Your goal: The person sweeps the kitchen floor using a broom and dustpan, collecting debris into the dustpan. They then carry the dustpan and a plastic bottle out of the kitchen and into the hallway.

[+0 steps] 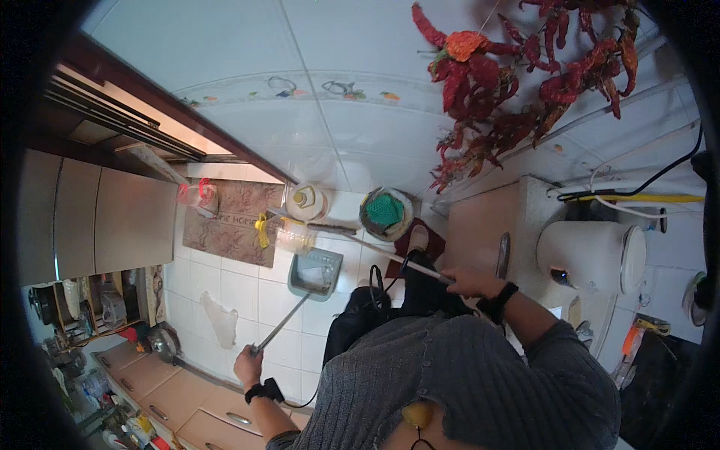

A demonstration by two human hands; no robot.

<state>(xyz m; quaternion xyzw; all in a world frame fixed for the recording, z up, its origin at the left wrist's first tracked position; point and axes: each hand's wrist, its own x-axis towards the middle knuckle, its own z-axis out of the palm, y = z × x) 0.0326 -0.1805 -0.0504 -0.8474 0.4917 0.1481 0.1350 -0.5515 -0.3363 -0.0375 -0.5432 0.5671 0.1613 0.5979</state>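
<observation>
My left hand (pixel 248 367) grips the long handle of a grey dustpan (pixel 292 281), which lies on the tiled floor in front of me. Some pale scraps seem to lie inside the pan. In my right hand (pixel 471 282) is the pale stick of a broom (pixel 388 253). Its dark broom head (pixel 333 229) is by the floor, beyond the dustpan and left of a round bin (pixel 367 222). Green mesh (pixel 383 210) shows in the bin's mouth.
A large oil jug (pixel 315 209) stands along the tiled wall, near a brown doormat (pixel 225 239). A crumpled clear plastic bag (pixel 220 320) lies on the floor. Cabinets (pixel 174 388) line the left, and a white appliance (pixel 582 256) stands right. Dried red chillies (pixel 484 84) hang above.
</observation>
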